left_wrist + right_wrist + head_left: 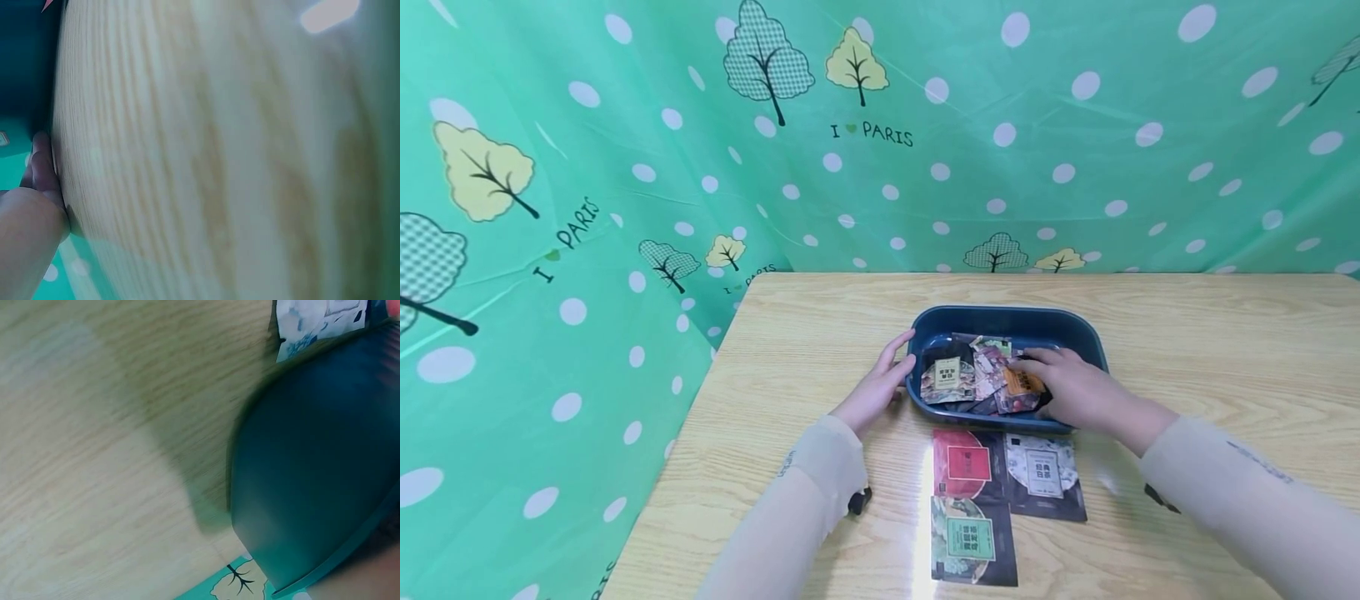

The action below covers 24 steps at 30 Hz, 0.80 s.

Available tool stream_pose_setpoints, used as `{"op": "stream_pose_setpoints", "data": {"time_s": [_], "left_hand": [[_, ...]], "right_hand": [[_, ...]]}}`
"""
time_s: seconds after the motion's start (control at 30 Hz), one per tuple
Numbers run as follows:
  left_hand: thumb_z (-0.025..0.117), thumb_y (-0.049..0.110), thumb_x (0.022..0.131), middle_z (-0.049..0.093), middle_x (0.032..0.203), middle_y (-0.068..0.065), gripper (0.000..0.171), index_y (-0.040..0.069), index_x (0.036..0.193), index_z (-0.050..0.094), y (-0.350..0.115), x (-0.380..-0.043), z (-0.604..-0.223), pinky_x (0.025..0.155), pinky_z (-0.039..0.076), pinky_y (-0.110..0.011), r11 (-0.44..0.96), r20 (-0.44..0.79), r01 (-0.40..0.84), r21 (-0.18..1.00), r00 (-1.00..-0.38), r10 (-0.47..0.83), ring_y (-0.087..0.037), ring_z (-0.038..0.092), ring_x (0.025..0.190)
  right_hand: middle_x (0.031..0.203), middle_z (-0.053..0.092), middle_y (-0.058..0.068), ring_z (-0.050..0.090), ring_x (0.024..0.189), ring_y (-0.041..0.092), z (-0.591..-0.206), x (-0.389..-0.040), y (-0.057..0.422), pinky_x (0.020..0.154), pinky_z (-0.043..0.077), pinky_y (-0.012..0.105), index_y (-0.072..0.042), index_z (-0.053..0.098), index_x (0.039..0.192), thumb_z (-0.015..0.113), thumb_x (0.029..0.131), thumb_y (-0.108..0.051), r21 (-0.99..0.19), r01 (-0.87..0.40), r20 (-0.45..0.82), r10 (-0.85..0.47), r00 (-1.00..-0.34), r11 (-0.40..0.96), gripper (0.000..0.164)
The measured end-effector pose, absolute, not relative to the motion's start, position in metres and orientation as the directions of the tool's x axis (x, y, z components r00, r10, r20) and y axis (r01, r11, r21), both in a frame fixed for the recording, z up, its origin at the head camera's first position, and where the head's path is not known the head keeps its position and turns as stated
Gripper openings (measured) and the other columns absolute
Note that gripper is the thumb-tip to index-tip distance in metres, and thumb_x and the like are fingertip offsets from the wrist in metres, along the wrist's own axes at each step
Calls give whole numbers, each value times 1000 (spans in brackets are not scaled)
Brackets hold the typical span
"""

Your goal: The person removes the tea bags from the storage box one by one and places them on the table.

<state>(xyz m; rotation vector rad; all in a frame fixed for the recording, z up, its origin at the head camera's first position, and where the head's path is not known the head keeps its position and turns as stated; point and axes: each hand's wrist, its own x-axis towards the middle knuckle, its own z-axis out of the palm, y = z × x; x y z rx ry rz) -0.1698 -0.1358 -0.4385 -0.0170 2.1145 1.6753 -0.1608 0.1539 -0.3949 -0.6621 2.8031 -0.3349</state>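
Note:
A dark blue plastic bin (pixel 1009 314) stands on the table with several flat tea packets in it. My left hand (pixel 880 387) rests against the bin's left wall, its fingers extended toward the rim. Reaching over the right rim, my right hand (pixel 1078 390) has its thumb and fingers on either side of a packet with an orange label (pixel 1024 382). A packet with a cream label (pixel 947 374) lies at the left inside the bin. In the left wrist view the left hand (pixel 42 172) is low beside the bin; the right wrist view shows mostly the bin's outer wall (pixel 306 462).
In front of the bin lie a red packet (pixel 967 463), a white-labelled packet (pixel 1043 475) and a green-labelled packet (pixel 972 540), edge to edge. The wooden table (pixel 1210 350) reaches back to a green printed curtain (pixel 925 208), which also hangs along the left.

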Motion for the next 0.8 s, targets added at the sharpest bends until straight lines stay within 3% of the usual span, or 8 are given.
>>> {"op": "stream_pose_setpoints", "data": {"time_s": [0.23, 0.47, 0.8], "left_hand": [[39, 44, 106, 54, 141, -8, 49, 47, 153, 24, -136, -168, -435, 95, 39, -32, 260, -354, -289, 921, -900, 255, -25, 57, 116], [41, 47, 105, 49, 149, -7, 51, 50, 152, 23, -142, -169, -436, 111, 37, -49, 294, -347, -264, 919, -895, 279, -28, 56, 124], [47, 38, 105, 45, 150, -20, 54, 38, 155, 27, -143, -170, -434, 111, 42, -45, 250, -300, -226, 941, -900, 316, -33, 57, 128]], "right_hand": [[148, 45, 27, 36, 133, 59, -399, -164, 154, 102, 39, 68, -11, 53, 142, 82, 81, -20, -238, -438, -200, -485, -851, 867, 68], [147, 46, 27, 38, 133, 56, -403, -168, 155, 103, 38, 69, -9, 52, 141, 79, 85, -23, -241, -448, -193, -495, -847, 861, 64], [143, 48, 24, 42, 133, 48, -405, -171, 156, 107, 38, 64, -9, 51, 142, 80, 84, -26, -272, -430, -192, -486, -852, 861, 67]]}}
